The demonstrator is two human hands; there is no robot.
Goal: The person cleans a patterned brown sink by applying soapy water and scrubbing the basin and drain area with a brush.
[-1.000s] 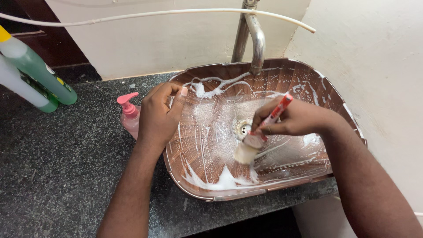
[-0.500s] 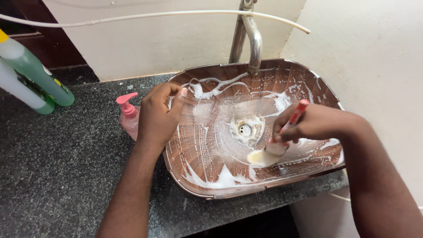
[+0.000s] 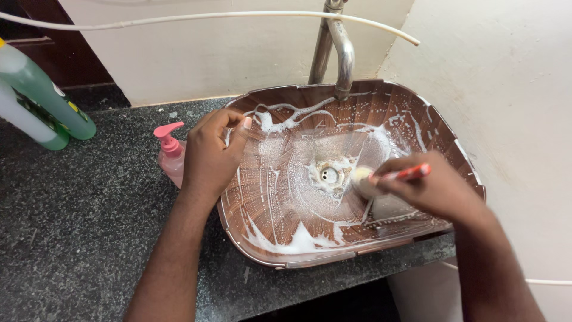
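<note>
Two hands: right hand (image 3: 432,188) grips brush (image 3: 381,179), left hand (image 3: 208,155) on basin (image 3: 286,179).

Basins: one brown basin (image 3: 438,128) was counted, streaked with white foam.
Taps: one metal tap (image 3: 342,50) was seen behind the basin.
Brushes: one red-handled brush (image 3: 390,177) was counted inside the basin.
Hands: two were counted, the left hand (image 3: 211,156) on the basin's left rim, the right hand (image 3: 432,188) over its right half.
Pump bottles: one pink pump bottle (image 3: 170,156) was noted just left of the basin.
Green bottles: two green bottles (image 3: 42,98) were counted far left of the basin.
Hoses: one white hose (image 3: 208,18) was seen above the basin.
</note>
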